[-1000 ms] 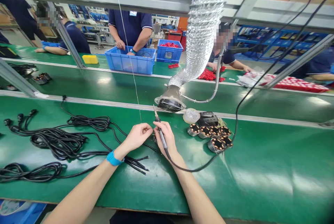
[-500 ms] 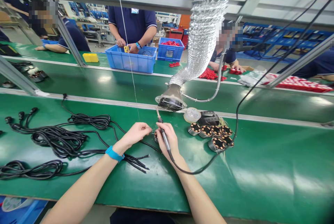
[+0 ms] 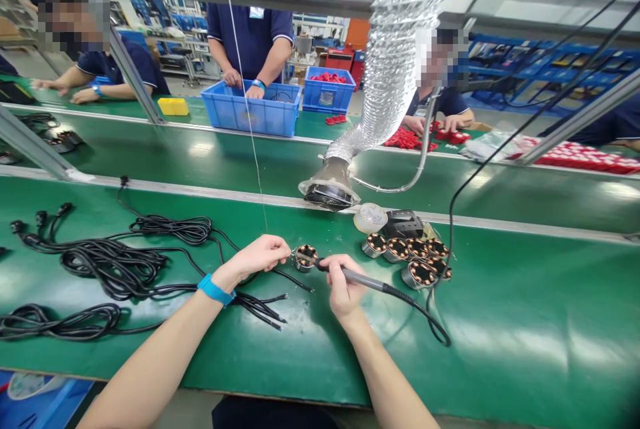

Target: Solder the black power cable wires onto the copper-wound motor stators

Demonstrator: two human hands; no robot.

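My right hand (image 3: 345, 285) is closed round a soldering iron (image 3: 367, 280), which points left with its tip over a small motor stator (image 3: 306, 258). That stator is a round metal ring with copper windings inside, standing on the green bench. To its left, my left hand (image 3: 264, 253) is pinched, and a short bit of thin silvery wire (image 3: 293, 253) shows at the fingertips. A thin strand (image 3: 254, 142) hangs from above and comes down just behind my left hand; whether the pinched wire belongs to it I cannot tell. Cut cable ends (image 3: 265, 312) lie below my left wrist.
Coiled black cables (image 3: 115, 269) cover the bench's left. More stators (image 3: 420, 274) stand at right beside a black box (image 3: 403, 223) and a clear round container (image 3: 370, 218). A fume duct (image 3: 333, 182) hangs low ahead. Co-workers sit or stand beyond, near blue bins (image 3: 250, 112).
The iron has swung from pointing up and away to lying leftward over the stator. My right hand has moved right and down, uncovering the stator. My left hand has barely moved.
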